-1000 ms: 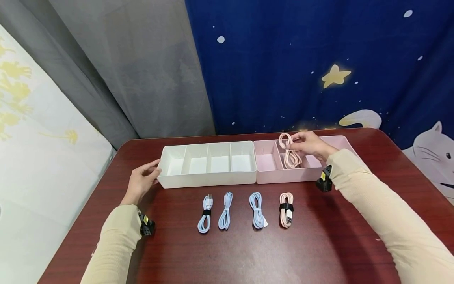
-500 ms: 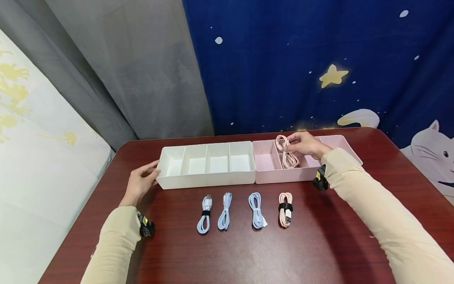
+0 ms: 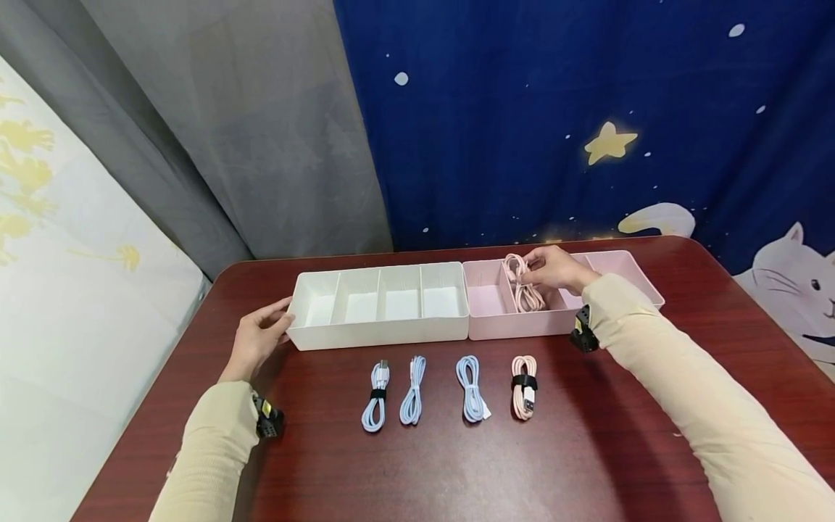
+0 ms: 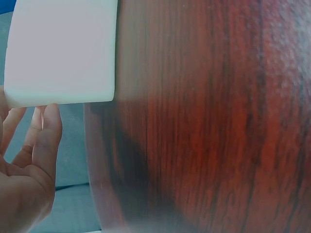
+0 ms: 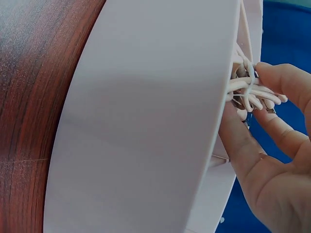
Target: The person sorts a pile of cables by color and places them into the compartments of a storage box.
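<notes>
My right hand (image 3: 557, 268) pinches a coiled pale pink charging cable (image 3: 527, 295) between thumb and fingers. The coil sits partly down in the second compartment from the left of the pink divided box (image 3: 515, 325). In the right wrist view the cable's loops (image 5: 257, 92) show just past the box's near rim, between the fingertips. At the other end, my left hand (image 3: 256, 338) touches the left end of the white divided box (image 3: 378, 333) with fairly straight fingers. The left wrist view shows those fingertips (image 4: 51, 114) right at the box's end wall.
In front of the boxes lie a blue cable (image 3: 375, 406) with a black strap, two more blue cables (image 3: 412, 395) (image 3: 471, 391) and a pink strapped cable (image 3: 523, 388). The boxes stand end to end near the table's (image 3: 417, 464) back edge; curtains (image 3: 470, 130) hang behind.
The right hand has lowered the pink cable deeper into the pink box's compartment, shifting slightly left. My left hand stays at the white box's end. The view has shifted slightly.
</notes>
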The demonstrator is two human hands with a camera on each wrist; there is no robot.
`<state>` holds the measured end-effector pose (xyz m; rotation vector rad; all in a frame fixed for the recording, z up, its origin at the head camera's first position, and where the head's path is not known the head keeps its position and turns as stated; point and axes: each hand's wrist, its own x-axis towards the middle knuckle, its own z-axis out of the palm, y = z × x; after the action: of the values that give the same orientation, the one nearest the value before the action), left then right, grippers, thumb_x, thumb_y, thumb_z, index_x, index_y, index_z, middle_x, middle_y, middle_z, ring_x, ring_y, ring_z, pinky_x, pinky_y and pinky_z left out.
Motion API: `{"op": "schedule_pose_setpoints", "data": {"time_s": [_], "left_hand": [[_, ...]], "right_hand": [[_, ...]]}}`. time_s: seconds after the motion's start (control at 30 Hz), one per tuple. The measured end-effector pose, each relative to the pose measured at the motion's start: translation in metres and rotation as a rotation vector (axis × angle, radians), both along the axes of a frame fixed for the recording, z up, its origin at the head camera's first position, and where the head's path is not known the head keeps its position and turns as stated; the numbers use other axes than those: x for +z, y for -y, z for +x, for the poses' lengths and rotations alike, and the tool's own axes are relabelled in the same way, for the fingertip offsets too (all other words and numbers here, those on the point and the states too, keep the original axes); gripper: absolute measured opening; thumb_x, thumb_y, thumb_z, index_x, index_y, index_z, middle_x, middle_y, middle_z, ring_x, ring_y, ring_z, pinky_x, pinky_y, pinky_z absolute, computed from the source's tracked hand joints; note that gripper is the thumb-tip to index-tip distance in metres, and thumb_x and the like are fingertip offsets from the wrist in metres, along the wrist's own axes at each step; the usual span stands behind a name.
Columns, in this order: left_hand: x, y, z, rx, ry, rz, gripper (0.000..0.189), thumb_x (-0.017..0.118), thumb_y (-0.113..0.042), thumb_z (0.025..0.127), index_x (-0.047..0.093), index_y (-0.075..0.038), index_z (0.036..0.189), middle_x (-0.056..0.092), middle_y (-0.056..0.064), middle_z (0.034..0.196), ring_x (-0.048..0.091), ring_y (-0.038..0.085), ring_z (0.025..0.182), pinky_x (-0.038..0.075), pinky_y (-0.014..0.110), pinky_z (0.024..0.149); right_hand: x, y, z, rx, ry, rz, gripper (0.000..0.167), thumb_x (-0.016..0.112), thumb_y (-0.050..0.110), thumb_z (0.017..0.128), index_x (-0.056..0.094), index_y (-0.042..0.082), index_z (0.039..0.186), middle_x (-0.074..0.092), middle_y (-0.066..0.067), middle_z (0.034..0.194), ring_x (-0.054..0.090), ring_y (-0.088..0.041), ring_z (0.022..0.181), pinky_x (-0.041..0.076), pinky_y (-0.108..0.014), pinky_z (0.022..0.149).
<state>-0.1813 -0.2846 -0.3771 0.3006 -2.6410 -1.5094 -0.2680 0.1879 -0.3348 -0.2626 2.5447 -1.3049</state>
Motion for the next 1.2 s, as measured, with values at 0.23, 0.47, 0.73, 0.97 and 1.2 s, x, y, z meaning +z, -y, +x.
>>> {"op": "schedule_pose_setpoints", "data": {"time_s": [0.23,0.47,0.73,0.97,1.2], "left_hand": [[0.0028,-0.0008,0.002,-0.035,-0.011,-0.022,0.045,0.054,-0.026,0.089,0.046,-0.012,0.131,0.052,0.017,0.108,0.053,0.001,0.079,0.049,0.019,0.067],[0.0038,-0.0005,0.0024,-0.037,-0.003,-0.026,0.045,0.054,-0.026,0.089,0.046,-0.014,0.131,0.052,0.016,0.108,0.053,0.0,0.078,0.049,0.018,0.067],[0.0031,0.0005,0.0019,-0.039,-0.001,-0.029,0.045,0.053,-0.027,0.089,0.045,-0.014,0.132,0.051,0.016,0.11,0.053,0.0,0.079,0.048,0.018,0.068],[0.0037,0.0005,0.0025,-0.039,-0.003,-0.026,0.046,0.054,-0.027,0.089,0.045,-0.013,0.132,0.051,0.016,0.11,0.053,-0.001,0.078,0.048,0.018,0.067],[0.0036,-0.0003,0.0029,-0.038,-0.006,-0.022,0.045,0.054,-0.026,0.089,0.045,-0.012,0.131,0.051,0.016,0.108,0.053,-0.001,0.077,0.049,0.019,0.067]], "right_hand": [[-0.0021,0.0004,-0.0018,0.016,-0.028,0.022,0.036,0.062,0.0,0.077,0.048,-0.016,0.106,0.055,-0.019,0.091,0.052,-0.011,0.071,0.051,-0.031,0.065],[-0.0001,0.003,0.0004,0.014,-0.024,0.037,0.038,0.064,0.001,0.077,0.047,-0.016,0.107,0.053,-0.021,0.094,0.052,-0.015,0.075,0.051,-0.03,0.066],[-0.0001,0.0046,0.0036,0.02,0.005,0.043,0.04,0.063,0.001,0.078,0.044,-0.016,0.109,0.049,-0.023,0.097,0.056,-0.015,0.066,0.052,-0.034,0.061],[-0.0043,0.004,0.0017,0.03,-0.015,0.072,0.038,0.064,0.002,0.077,0.047,-0.014,0.106,0.051,-0.022,0.095,0.057,-0.013,0.063,0.052,-0.032,0.059],[-0.0051,0.0038,0.0049,0.024,-0.029,0.062,0.037,0.065,0.002,0.077,0.047,-0.013,0.105,0.052,-0.023,0.095,0.056,-0.014,0.066,0.052,-0.032,0.06]]}}
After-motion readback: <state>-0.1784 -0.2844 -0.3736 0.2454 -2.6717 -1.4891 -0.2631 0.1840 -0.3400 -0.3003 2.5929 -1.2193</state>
